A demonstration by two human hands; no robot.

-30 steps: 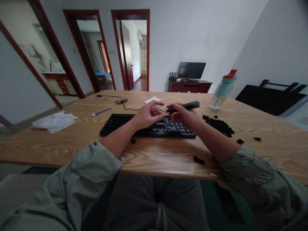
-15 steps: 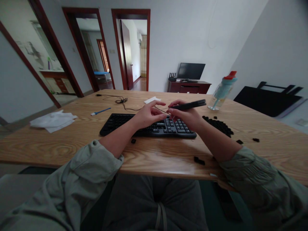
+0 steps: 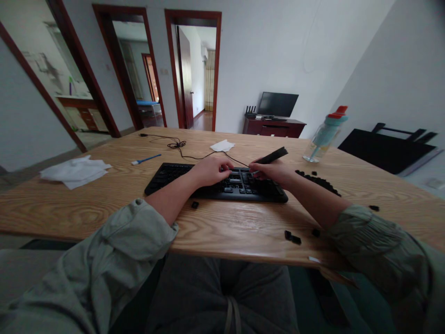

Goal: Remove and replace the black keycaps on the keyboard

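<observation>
Status?

Right hand (image 3: 274,172) closed round black bar-shaped tool (image 3: 273,156), above right part of long black plastic keyboard (image 3: 239,189) on wood-grained table (image 3: 229,227).

Left hand (image 3: 210,171)?

Fingers (image 3: 225,163) loosely curled over keyboard's middle; can't tell if holding anything.

The scene is viewed by a single camera worn on the person's head, faced forward and tilted down over the desk (image 3: 225,225), with the lap (image 3: 194,292) caught at the bottom edge and the sleeves (image 3: 118,255) brought in from the lower corners. The keyboard (image 3: 238,190) is seen from above and behind its near edge, close by, around mid-frame; beyond the desk, a door (image 3: 185,79) and a screen (image 3: 278,104) are taken in, well apart from the camera.
</observation>
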